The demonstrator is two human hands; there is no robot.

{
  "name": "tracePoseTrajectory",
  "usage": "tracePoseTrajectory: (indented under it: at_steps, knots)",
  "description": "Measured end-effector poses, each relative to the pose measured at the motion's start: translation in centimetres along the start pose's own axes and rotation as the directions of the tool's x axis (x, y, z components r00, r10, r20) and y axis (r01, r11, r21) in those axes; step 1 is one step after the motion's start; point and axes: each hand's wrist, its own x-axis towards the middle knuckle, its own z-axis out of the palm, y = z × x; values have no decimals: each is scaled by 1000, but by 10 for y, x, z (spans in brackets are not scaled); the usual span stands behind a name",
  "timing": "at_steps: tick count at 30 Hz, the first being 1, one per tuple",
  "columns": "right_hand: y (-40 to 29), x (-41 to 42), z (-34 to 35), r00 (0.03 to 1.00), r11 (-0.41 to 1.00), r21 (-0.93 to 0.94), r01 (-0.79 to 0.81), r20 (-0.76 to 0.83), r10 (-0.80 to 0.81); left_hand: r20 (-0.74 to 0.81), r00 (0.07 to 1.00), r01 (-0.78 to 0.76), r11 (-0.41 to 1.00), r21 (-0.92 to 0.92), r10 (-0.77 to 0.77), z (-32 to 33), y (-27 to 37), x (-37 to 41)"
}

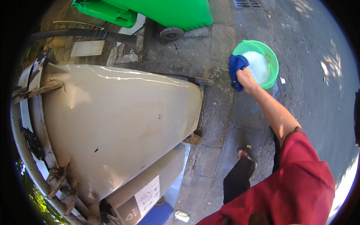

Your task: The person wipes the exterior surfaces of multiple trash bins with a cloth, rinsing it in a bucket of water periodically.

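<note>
My right hand (246,80) grips a bunched, dark blue cloth (237,69) at the near left side of a green plastic bucket (275,60). Part of the cloth overlaps the bucket's rim and part hangs outside it. White foam (258,67) covers the contents of the bucket, which stands on the ground beside the roadway. My right arm is stretched out from a dark red sleeve. My left hand is out of view. To the left of the bucket is a large beige plastic wheeled bin (121,121), its surface smudged and wet along the upper edge.
A bright green wheeled bin (174,11) with a black wheel (171,34) is at the top. Below the beige bin, another brownish bin (152,174) bears a printed label. Paving slabs (209,168) run beside asphalt (303,92). A drain grate (247,3) lies at the top.
</note>
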Motion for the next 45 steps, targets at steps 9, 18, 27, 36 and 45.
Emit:
tracePoseTrajectory:
  at_steps: [9, 18, 27, 36, 45]
  knots:
    - [107, 153, -114, 971, 134, -962, 239, 233, -58, 396, 793, 604, 512, -611, -463, 26, 263, -145]
    - [191, 245, -129, 832, -164, -854, 493, 408, 377, 730, 90, 692, -485, -536, -678, 214, 332, -261]
    - [154, 258, -167, 877, -36, -906, 422, 418, -236, 829, 187, 551, -643, -532, -526, 258, 366, -252]
    - [171, 305, -176, 765, -396, -678, 619, 634, 112, 808, 153, 580, -611, -540, -569, 251, 376, -231]
    - [187, 276, -148, 622, -336, -536, 775, 742, 251, 783, 125, 667, -533, -521, -609, 238, 391, -261]
